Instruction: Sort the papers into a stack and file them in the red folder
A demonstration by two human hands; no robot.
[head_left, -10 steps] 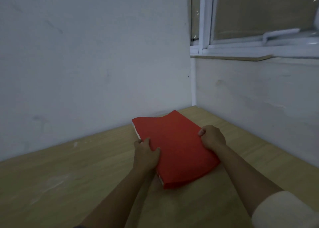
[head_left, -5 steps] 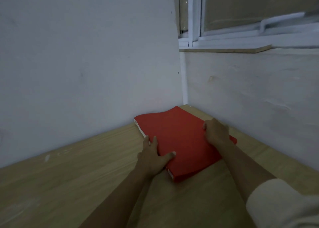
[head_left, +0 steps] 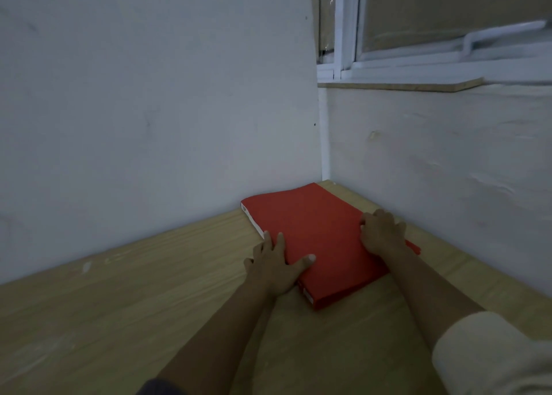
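Observation:
The red folder (head_left: 316, 230) lies closed and flat on the wooden table (head_left: 149, 290), pushed into the corner where the two walls meet. A thin white edge of papers (head_left: 252, 220) shows along its left side. My left hand (head_left: 276, 264) rests flat at the folder's near left edge, fingers straight along the side and thumb spread onto the red cover. My right hand (head_left: 382, 232) lies on the folder's right side with fingers bent down over it.
A white wall (head_left: 149, 111) stands directly behind the folder and another wall (head_left: 448, 170) runs along the right. A window with a wooden sill (head_left: 403, 86) sits high on the right.
The folder has slid away from me into the wall corner. My left hand went from gripping its edge to lying flat with straight fingers; my right hand moved forward with it.

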